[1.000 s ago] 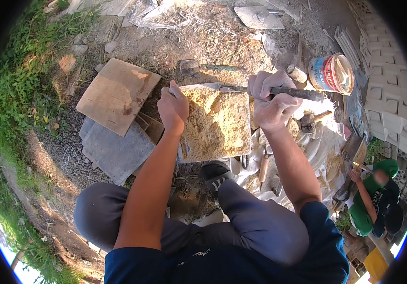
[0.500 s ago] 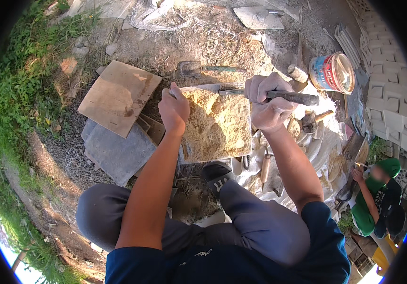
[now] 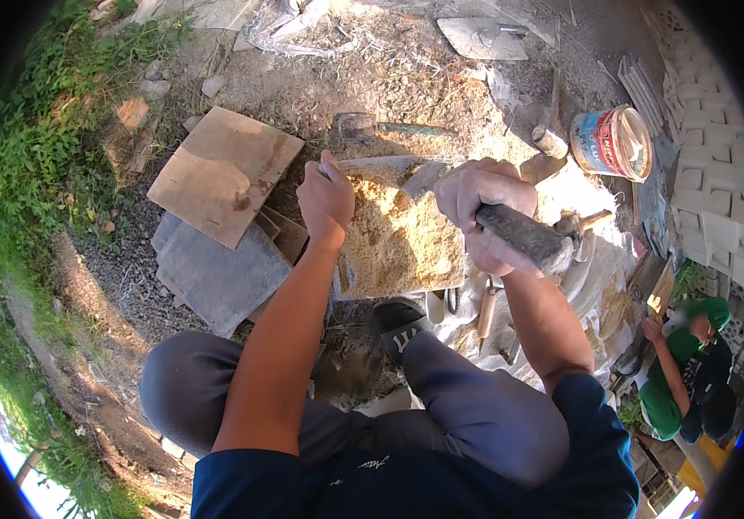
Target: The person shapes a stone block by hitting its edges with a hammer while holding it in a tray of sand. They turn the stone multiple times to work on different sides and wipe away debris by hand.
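A square slab point(image 3: 402, 251), its top face coated with rough yellow, sandy mortar, stands before my knees. My left hand point(image 3: 326, 203) is closed at its upper left corner, thumb up, a pale edge showing between thumb and fingers. Over the upper right corner, my dusty right hand point(image 3: 486, 208) grips a trowel-like tool by its thick dark handle point(image 3: 523, 235). The tool's flat grey blade point(image 3: 424, 179) reaches left from the fist over the slab's far edge; part of it is hidden by the hand.
Left of the slab lie a tan square tile point(image 3: 225, 177) and grey slabs point(image 3: 216, 277). Beyond is a small shovel point(image 3: 406, 128). A bucket point(image 3: 611, 143), a hammer point(image 3: 572, 227) and a wooden-handled tool point(image 3: 487, 311) are on the right. Another person in green point(image 3: 679, 372) works at far right.
My right hand has turned, so the tool's handle now tips down toward me and more of the blade's flat face shows. My left hand keeps its grip.
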Demonstrator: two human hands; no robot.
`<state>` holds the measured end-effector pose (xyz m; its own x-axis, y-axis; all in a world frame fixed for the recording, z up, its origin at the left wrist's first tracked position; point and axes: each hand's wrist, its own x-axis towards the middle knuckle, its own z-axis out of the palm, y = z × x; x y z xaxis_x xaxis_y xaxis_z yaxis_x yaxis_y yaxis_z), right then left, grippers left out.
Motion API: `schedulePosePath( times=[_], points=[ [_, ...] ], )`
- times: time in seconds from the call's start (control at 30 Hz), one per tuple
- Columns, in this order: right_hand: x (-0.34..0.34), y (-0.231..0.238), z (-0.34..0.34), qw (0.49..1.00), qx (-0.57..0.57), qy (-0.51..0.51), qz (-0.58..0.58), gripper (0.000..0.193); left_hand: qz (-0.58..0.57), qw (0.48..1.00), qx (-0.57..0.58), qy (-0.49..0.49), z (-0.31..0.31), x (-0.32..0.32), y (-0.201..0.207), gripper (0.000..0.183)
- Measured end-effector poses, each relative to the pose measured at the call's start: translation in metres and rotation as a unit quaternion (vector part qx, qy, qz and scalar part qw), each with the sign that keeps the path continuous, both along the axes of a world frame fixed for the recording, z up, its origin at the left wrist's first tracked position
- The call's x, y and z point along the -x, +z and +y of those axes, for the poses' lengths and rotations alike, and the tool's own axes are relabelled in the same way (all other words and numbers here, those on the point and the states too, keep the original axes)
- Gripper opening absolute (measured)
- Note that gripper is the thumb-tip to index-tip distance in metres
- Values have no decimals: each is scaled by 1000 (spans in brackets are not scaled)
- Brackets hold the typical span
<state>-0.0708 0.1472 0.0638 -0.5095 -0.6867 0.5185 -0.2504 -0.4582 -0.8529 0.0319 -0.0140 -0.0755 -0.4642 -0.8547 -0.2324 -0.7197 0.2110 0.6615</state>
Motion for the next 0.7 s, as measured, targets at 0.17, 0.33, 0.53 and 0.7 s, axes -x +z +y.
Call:
schedulePosePath(
  times=[0.17,0.33,0.53,0.7],
  points=[
    [-6,6,1,996,-36,33,-68,70,0,1000,-4,-3,-3,-1,1,47],
    [5,11,-4,975,81,76,-190,68,9,999,-45,8,-3,1,5,48],
    [5,5,-3,988,11,89,-124,58,-9,998,-54,14,0,0,9,51],
    [13,3,-7,993,-12,86,-75,59,-2,999,-45,19,1,4,13,53]
  ],
)
